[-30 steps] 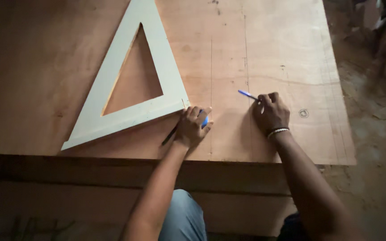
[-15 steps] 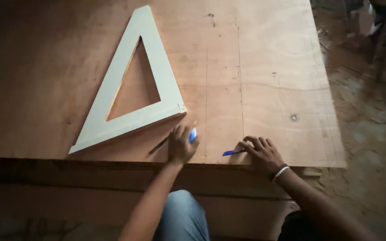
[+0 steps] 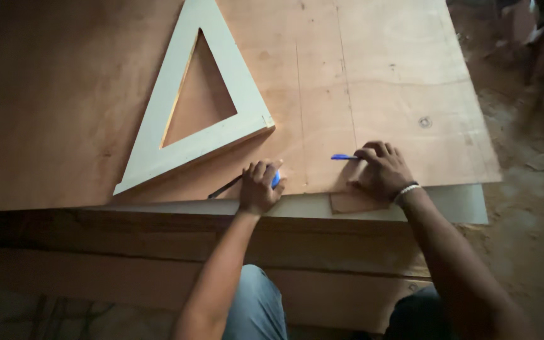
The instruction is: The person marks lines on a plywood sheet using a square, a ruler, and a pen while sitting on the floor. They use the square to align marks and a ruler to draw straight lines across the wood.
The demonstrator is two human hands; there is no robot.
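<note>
The right hand (image 3: 382, 170) gripped a blue pen (image 3: 344, 157) between thumb and fingers, with the heel of the hand resting on the plywood sheet (image 3: 379, 82) near its front edge. The pen lay almost level with that edge, its long axis running left to right and its free end pointing left, away from the hand. The left hand (image 3: 259, 186) was closed over a small blue object (image 3: 276, 181), pressed flat on the sheet; what it was could not be told. A thin dark strip (image 3: 225, 187) ran out from under that hand to the lower left.

Two faint straight lines (image 3: 347, 94) already ran up the sheet from near the pen. Marking appeared partly done; no cut was visible. A pale triangular frame (image 3: 184, 113) lay untouched, just left of the hands.
</note>
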